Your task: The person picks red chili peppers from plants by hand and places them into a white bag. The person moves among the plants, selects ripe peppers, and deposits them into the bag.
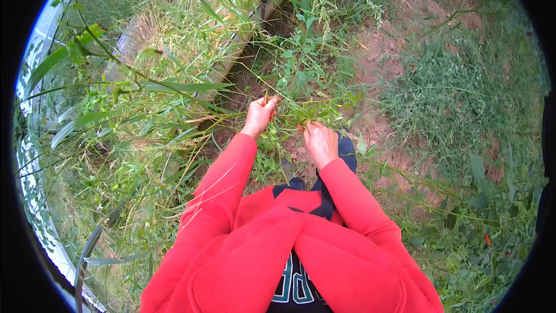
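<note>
Several slim red chili peppers (272,115) show at the fingers of my left hand (257,117), which is closed around them. A dark-tipped piece pokes up above its thumb. To the right, my right hand (321,141) reaches down into a leafy green pepper plant (319,115) with its fingers curled. A small red pepper (300,127) peeks out beside its thumb; the fingertips are hidden by the hand and leaves, so their hold on it is unclear. Thin stems cross between the two hands.
Tall grass and weeds (173,95) crowd the left, beside a long pale edge (226,54). A dark hose-like strip (89,248) curves at lower left. Bare reddish soil (378,56) and low feathery weeds (443,91) lie right. Another red pepper (488,240) hangs among leaves at lower right.
</note>
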